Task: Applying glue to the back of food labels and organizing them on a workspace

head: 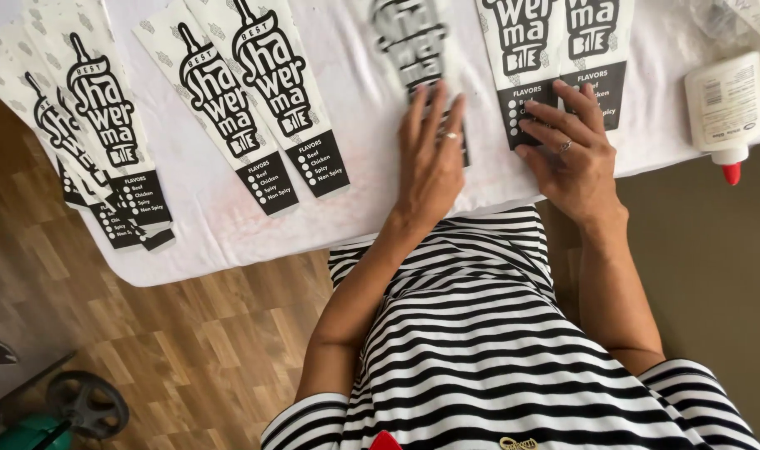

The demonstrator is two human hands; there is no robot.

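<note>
My left hand (pixel 431 162) lies flat, fingers together, on a blurred white-and-black printed paper sleeve (pixel 409 42) at the middle of the white-covered table (pixel 205 242). My right hand (pixel 568 150) rests with fingers spread on the black lower ends of two more printed sleeves (pixel 555 50) to the right. Both hands wear a ring. Neither hand grips anything; they press down on the paper.
Two more sleeves (pixel 255 100) lie left of centre and a fanned stack of several (pixel 88 125) at the far left. A white glue bottle with a red tip (pixel 724 108) lies at the right edge. Wooden floor (pixel 188 350) is below, with a dark wheel (pixel 88 404).
</note>
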